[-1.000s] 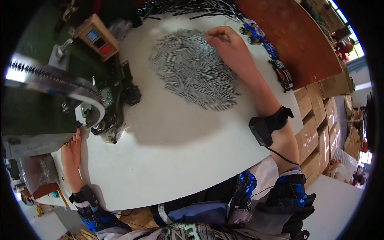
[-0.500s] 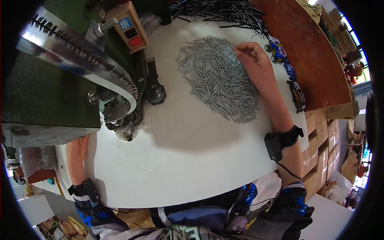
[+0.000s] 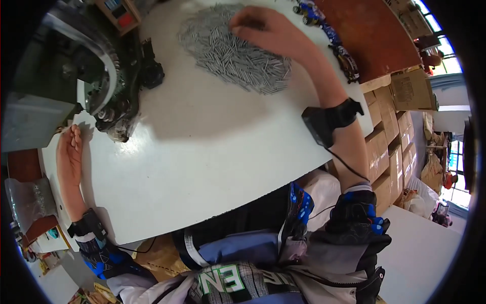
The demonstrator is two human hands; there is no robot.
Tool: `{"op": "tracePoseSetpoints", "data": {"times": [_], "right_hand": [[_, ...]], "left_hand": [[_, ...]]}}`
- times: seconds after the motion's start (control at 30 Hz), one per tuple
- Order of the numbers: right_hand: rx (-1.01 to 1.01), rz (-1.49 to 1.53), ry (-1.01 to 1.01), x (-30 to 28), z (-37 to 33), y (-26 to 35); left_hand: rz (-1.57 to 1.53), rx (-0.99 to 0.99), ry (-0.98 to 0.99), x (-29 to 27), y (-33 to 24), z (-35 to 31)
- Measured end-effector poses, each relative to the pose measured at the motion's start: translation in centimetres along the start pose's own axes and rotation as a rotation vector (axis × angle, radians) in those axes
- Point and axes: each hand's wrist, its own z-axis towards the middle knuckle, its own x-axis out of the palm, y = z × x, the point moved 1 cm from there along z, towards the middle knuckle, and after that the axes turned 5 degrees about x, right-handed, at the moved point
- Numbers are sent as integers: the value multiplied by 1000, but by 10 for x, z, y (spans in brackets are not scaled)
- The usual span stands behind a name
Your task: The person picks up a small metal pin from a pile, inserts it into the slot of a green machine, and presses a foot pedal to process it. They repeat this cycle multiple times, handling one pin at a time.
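A heap of short grey metal pins lies on the white tabletop. My right hand is over the heap's far right part, its thumb and fingers bent toward each other in a pinch. Anything between those fingertips is too small or hidden to make out. At the left, my left hand rests on the table beside the dark green machine, its fingers curled in close together. What they may hold does not show. A curved metal track runs down the machine's front.
A black wristwatch lies between machine and pins. Several toy cars line the table's right edge, by a red-brown board. Cardboard boxes are stacked at the right. A wooden switch box sits at the upper left.
The view has shifted, so the table and machine sit higher and farther left. My right hand has moved inward over the pins. My left hand, partly hidden behind the machine before, now shows fully.
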Motion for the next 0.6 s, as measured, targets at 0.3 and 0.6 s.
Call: {"op": "tracePoseSetpoints", "data": {"times": [0.3,0.6], "right_hand": [[43,-14,-98,-3,-13,35],[-117,-115,-304,-14,-20,40]], "left_hand": [[17,-40,16,2,6,-10],[2,-32,-10,18,2,-17]]}}
